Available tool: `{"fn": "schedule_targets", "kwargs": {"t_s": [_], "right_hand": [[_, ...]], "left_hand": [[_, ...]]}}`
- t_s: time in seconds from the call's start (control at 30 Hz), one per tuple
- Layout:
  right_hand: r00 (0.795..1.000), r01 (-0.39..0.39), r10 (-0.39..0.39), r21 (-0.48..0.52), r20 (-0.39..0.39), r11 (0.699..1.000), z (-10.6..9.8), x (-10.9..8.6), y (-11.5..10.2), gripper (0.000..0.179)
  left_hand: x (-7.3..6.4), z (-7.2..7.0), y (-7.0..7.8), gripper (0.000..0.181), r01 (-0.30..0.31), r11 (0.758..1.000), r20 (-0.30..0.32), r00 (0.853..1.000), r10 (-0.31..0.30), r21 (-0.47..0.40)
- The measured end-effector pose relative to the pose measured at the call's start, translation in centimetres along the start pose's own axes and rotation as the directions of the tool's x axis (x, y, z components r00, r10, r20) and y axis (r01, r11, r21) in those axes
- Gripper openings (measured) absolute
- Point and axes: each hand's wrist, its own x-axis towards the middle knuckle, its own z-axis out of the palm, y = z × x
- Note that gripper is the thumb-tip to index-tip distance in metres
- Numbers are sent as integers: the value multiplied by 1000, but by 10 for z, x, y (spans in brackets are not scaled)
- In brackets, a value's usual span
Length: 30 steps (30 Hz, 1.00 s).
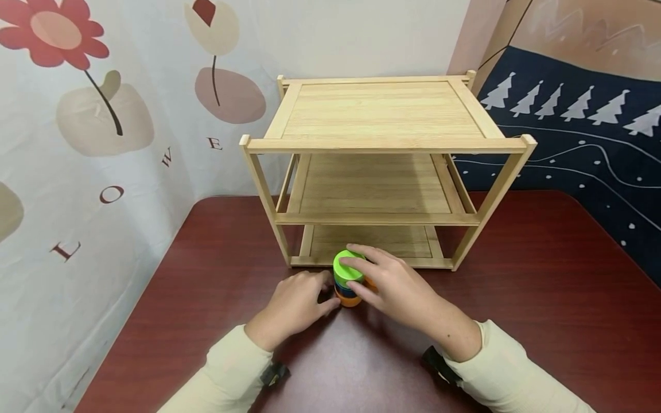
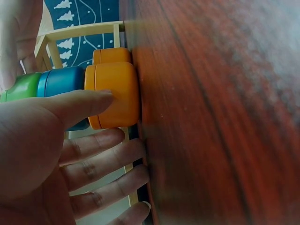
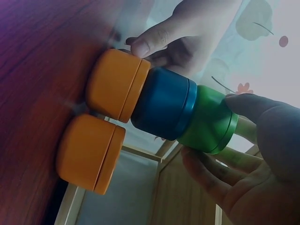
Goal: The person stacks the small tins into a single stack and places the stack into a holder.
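Three small round lidded jars stand in an upright stack: an orange jar [image 3: 115, 86] at the bottom, a blue jar [image 3: 164, 105] in the middle, a green jar [image 1: 346, 269] on top. My right hand [image 1: 400, 289] holds the green jar between thumb and fingers. Beside the bottom orange jar is my left hand [image 1: 291, 304], its thumb at the jar's side and its other fingers loosely extended; whether the thumb presses on it I cannot tell. A second orange jar [image 3: 89, 152] stands on the table right of the stack, mostly hidden by my right hand in the head view.
Just behind the jars stands a three-tier wooden shelf [image 1: 379, 218] on the dark red table [image 1: 542, 287]. A printed cloth [image 1: 155, 103] with flowers and letters hangs at the left, and a dark blue tree-patterned cloth [image 1: 568, 155] at the right.
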Motion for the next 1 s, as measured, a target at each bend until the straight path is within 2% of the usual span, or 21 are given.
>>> {"fn": "schedule_targets", "kwargs": {"t_s": [0.47, 0.77, 1.0], "right_hand": [[999, -33, 33, -6, 39, 999, -5, 0, 0, 39], [998, -55, 55, -12, 22, 998, -11, -1, 2, 40], [994, -97, 98, -21, 43, 995, -18, 0, 4, 47]], "left_hand": [[0, -1, 0, 23, 3, 1000, 13, 1000, -3, 0], [1, 0, 0, 23, 10, 1000, 20, 1000, -10, -7], [0, -1, 0, 25, 21, 1000, 28, 999, -20, -16]]}}
